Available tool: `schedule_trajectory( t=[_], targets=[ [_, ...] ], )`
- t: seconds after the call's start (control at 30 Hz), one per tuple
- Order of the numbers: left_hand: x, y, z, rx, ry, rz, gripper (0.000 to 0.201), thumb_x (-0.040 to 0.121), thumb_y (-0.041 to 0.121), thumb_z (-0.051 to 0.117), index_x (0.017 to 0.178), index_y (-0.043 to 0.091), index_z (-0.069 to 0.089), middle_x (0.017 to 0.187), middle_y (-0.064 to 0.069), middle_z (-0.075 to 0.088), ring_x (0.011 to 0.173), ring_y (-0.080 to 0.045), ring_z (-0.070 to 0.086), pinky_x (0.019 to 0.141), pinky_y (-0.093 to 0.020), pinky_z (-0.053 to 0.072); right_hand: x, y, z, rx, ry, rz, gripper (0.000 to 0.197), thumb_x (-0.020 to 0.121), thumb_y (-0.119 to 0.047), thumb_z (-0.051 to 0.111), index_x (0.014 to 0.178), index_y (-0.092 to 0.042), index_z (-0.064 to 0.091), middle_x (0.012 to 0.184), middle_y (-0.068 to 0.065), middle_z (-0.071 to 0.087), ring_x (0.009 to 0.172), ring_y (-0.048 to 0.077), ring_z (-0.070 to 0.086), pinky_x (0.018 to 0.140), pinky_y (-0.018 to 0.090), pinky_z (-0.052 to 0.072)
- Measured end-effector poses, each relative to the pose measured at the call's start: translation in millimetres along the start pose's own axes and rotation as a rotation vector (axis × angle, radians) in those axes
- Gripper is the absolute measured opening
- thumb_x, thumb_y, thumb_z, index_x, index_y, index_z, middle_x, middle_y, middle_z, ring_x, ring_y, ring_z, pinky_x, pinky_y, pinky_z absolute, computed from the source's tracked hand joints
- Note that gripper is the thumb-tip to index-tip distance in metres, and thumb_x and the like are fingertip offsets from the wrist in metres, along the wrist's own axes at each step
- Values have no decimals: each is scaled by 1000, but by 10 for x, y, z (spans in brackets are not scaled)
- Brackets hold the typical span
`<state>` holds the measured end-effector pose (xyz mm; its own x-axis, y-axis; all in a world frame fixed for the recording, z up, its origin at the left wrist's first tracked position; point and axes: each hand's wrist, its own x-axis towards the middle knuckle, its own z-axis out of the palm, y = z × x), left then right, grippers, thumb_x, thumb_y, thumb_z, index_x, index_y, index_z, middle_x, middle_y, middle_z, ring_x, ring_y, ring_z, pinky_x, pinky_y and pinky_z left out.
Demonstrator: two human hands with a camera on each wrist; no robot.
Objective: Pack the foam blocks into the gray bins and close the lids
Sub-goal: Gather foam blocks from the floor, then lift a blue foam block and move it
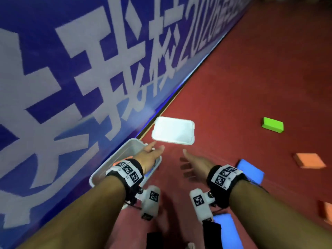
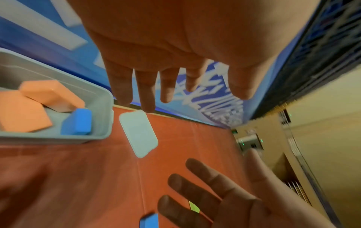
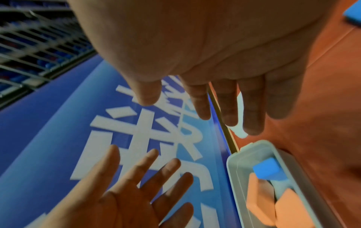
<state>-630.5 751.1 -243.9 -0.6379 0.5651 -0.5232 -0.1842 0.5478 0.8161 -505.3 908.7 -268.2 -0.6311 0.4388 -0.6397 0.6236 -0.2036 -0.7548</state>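
An open gray bin (image 1: 100,169) stands on the red floor against the blue banner. In the left wrist view the bin (image 2: 101,135) holds two orange foam blocks (image 2: 50,95) and a blue foam block (image 2: 77,121). Its pale lid (image 1: 173,130) lies flat on the floor just beyond the bin. My left hand (image 1: 152,152) hovers over the bin's far end, fingers straight, holding nothing. My right hand (image 1: 193,163) is stretched out to its right, palm facing left, also holding nothing. Both hands point toward the lid without touching it.
Loose blocks lie on the floor to the right: a green one (image 1: 272,124), an orange one (image 1: 309,160), a blue one (image 1: 250,171), another orange (image 1: 326,210) at the edge and a blue one (image 1: 227,230) near my right forearm. The blue banner wall (image 1: 71,78) bounds the left.
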Motion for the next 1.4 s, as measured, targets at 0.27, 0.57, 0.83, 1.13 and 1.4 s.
schedule_trajectory(
  t=[0.27, 0.57, 0.83, 1.13, 1.4],
  targets=[
    [136, 382, 1687, 190, -302, 96, 89, 63, 81, 53, 143, 47, 33, 148, 10, 41, 130, -22, 50, 111, -49, 35, -599, 861, -1489, 130, 315, 85, 64, 81, -75, 47, 110, -22, 67, 99, -5, 66, 68, 17, 67, 56, 22, 44],
    [327, 316, 3625, 326, -469, 105, 89, 68, 75, 55, 147, 40, 32, 144, 5, 48, 118, -18, 56, 107, -39, 41, -765, 2179, -2930, 227, 393, 223, 49, 93, -61, 44, 117, -20, 60, 98, 0, 64, 78, 22, 61, 69, 29, 45],
    [1334, -1626, 5194, 328, -521, -213, 11, 97, 32, 52, 87, 27, 53, 101, -5, 58, 87, -18, 57, 79, -32, 48, 355, 4474, -3368, -115, 266, 503, 43, 96, -45, 48, 118, -9, 59, 106, 8, 50, 104, 28, 56, 75, 26, 41],
    [3281, -4661, 6046, 347, -440, -381, 28, 90, 36, 60, 115, 28, 53, 112, 3, 54, 108, -20, 51, 85, -35, 38, 2473, 7430, -2573, 152, 238, 772, 38, 100, -40, 45, 129, -17, 55, 112, 10, 59, 102, 24, 58, 82, 32, 48],
    [4386, -5445, 6476, 517, -385, -160, 83, 61, 53, 72, 128, 5, 58, 127, -14, 62, 115, -30, 59, 104, -41, 44, 3609, 8208, -2455, 502, 541, 681, 49, 79, -44, 72, 105, -4, 67, 99, 17, 72, 79, 31, 68, 81, 48, 58]
  ],
)
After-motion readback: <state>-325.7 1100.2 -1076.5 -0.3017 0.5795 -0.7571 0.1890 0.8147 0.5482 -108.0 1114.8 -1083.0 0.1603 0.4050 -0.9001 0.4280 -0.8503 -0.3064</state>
